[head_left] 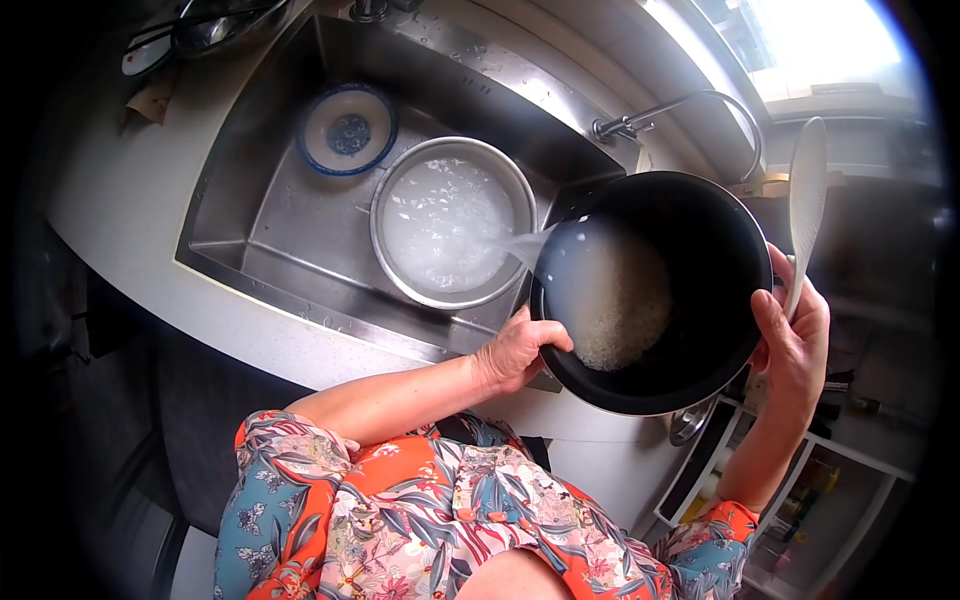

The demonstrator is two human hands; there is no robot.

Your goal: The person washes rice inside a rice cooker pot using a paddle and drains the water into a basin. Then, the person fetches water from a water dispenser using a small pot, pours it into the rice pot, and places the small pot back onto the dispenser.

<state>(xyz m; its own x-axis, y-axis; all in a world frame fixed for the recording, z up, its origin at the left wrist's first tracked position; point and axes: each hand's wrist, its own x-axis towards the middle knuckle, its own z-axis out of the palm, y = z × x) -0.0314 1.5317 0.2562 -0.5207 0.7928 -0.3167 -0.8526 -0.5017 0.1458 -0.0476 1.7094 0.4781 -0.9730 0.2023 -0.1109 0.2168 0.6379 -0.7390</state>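
Note:
A black pot (700, 290) with white rice and cloudy water inside is tilted to the left over the sink's edge. Water pours from its rim into a round metal bowl (450, 220), which holds cloudy, bubbly water. My left hand (518, 350) grips the pot's lower left rim, thumb on top. On the pot's right side, my right hand (795, 320) holds the rim and also a white rice paddle (808, 190), which points upward.
The bowl stands in a steel sink (290, 250), beside a blue-and-white dish (347, 130). A thin curved faucet (700, 95) is behind the pot. Utensils and a metal bowl (215, 28) lie at the upper left. A shelf rack (830, 490) stands at the lower right.

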